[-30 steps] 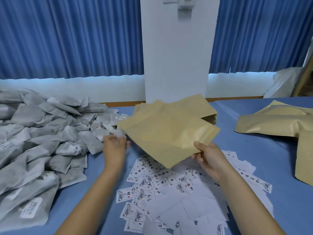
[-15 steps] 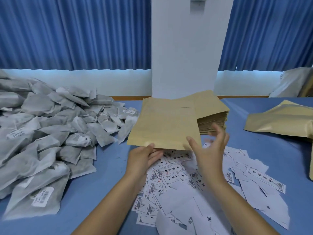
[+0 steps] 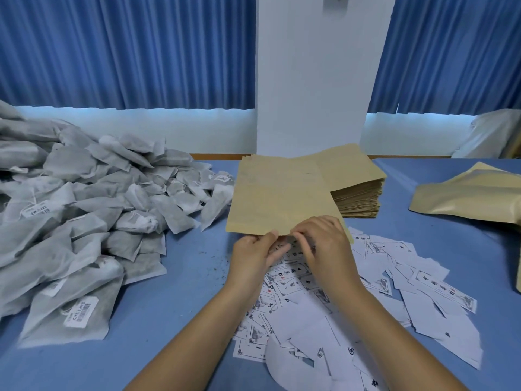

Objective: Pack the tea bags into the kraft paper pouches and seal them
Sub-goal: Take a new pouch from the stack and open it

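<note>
Now left hand (image 3: 253, 252) and right hand (image 3: 324, 244) both pinch the near edge of the kraft paper pouch (image 3: 282, 201); rub its layers apart gently.

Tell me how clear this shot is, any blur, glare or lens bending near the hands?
Head view: left hand and right hand pinching the flat kraft paper pouch look sharp; head view: daylight glows bright under the pleated blue curtains, no glare on the blue table; head view: wide-angle lens stretches the corners.

matt kraft paper pouch (image 3: 282, 198), blue cloth table (image 3: 180, 292)
</note>
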The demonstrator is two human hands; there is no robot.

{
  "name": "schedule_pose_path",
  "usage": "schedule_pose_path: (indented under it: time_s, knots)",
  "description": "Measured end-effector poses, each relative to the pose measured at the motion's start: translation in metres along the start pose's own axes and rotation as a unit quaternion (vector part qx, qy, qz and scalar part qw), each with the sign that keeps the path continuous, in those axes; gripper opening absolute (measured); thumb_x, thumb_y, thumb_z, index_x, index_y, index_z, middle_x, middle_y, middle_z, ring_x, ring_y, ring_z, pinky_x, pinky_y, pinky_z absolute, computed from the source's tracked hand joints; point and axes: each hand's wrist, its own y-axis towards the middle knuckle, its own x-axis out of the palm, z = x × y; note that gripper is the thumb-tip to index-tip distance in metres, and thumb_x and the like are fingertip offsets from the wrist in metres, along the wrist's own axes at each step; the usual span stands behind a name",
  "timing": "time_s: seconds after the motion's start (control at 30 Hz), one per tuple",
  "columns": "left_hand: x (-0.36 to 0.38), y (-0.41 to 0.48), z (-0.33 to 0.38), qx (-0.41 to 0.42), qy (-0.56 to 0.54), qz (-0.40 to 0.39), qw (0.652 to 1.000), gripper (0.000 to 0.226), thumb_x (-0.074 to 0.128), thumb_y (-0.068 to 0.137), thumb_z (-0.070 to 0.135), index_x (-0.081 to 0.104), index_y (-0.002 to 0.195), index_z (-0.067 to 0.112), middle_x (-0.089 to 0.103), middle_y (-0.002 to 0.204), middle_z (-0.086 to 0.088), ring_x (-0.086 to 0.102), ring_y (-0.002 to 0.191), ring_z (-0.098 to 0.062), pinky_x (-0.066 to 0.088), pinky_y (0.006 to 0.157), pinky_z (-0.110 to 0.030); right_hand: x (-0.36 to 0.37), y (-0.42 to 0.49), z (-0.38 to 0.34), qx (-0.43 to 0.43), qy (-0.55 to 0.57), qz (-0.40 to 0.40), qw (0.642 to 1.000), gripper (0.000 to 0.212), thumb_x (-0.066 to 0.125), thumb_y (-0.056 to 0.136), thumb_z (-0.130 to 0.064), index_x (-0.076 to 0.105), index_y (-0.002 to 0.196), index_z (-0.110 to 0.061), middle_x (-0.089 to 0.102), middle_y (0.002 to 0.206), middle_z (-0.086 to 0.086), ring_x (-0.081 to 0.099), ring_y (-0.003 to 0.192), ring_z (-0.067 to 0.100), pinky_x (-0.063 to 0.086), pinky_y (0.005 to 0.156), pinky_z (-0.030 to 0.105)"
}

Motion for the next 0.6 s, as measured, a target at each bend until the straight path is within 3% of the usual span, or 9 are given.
schedule_pose_path:
  time_s: [0.1, 0.2, 0.3, 0.4, 0.5, 0.6]
  knots:
    - [0.0031, -0.0029, -0.0055, 0.005, -0.009, -0.047, 0.999, 0.028, 0.062, 0.091, 0.006, 0.056, 0.115, -0.008, 0.064, 0.112, -0.027, 0.062, 0.11, -0.036, 0.056, 0.082, -0.036, 0.0001, -0.0002, -0.0037, 0.037, 0.043, 0.005, 0.998, 0.01, 0.072, 0.075, 0.007, 0.067, 0.073, -0.001, 0.065, 0.072, 0.005, 0.061, 0.068, 0.025, 0.044, 0.066, 0.03]
    - [0.0028, -0.0048, -0.0082, 0.014, -0.007, -0.081, 0.997, 0.027, 0.061, 0.091, 0.006, 0.057, 0.116, -0.002, 0.068, 0.11, -0.017, 0.065, 0.107, -0.032, 0.056, 0.085, -0.041, -0.001, 0.0005, -0.0074, 0.087, 0.109, 0.002, 0.99, 0.01, 0.071, 0.074, 0.008, 0.069, 0.07, 0.0, 0.066, 0.07, 0.005, 0.063, 0.068, 0.023, 0.05, 0.062, 0.035]
    - [-0.0002, -0.0016, -0.0085, 0.013, 0.011, -0.059, 0.998, 0.026, 0.058, 0.093, 0.006, 0.058, 0.117, -0.004, 0.067, 0.114, -0.019, 0.065, 0.109, -0.029, 0.054, 0.091, -0.042, -0.0031, 0.0009, -0.0073, 0.116, 0.158, -0.023, 0.98, 0.009, 0.074, 0.075, 0.006, 0.074, 0.072, -0.002, 0.068, 0.071, 0.004, 0.064, 0.072, 0.02, 0.051, 0.066, 0.033]
    - [-0.0002, -0.0011, -0.0077, 0.014, 0.008, -0.039, 0.999, 0.021, 0.055, 0.094, 0.003, 0.06, 0.113, -0.006, 0.069, 0.11, -0.018, 0.066, 0.107, -0.024, 0.056, 0.085, -0.032, -0.0044, -0.0017, -0.0087, 0.196, 0.215, -0.042, 0.956, 0.01, 0.073, 0.079, 0.0, 0.076, 0.075, -0.008, 0.069, 0.074, -0.002, 0.063, 0.078, 0.012, 0.051, 0.073, 0.03]
    - [0.0007, -0.0021, -0.0069, 0.032, 0.02, -0.05, 0.998, 0.022, 0.056, 0.093, 0.0, 0.06, 0.11, -0.012, 0.069, 0.107, -0.022, 0.067, 0.104, -0.027, 0.055, 0.08, -0.025, -0.0051, -0.002, -0.0093, 0.279, 0.271, -0.036, 0.921, 0.015, 0.07, 0.081, -0.003, 0.077, 0.073, -0.014, 0.07, 0.075, -0.004, 0.065, 0.082, 0.014, 0.052, 0.078, 0.036]
    - [-0.0005, -0.0023, -0.0035, 0.037, 0.038, -0.049, 0.997, 0.025, 0.061, 0.089, -0.001, 0.06, 0.112, -0.012, 0.069, 0.108, -0.023, 0.067, 0.104, -0.029, 0.056, 0.082, -0.025, -0.0049, -0.0013, -0.0102, 0.304, 0.278, -0.038, 0.91, 0.017, 0.071, 0.082, -0.006, 0.075, 0.072, -0.018, 0.07, 0.075, -0.006, 0.066, 0.081, 0.015, 0.053, 0.079, 0.036]
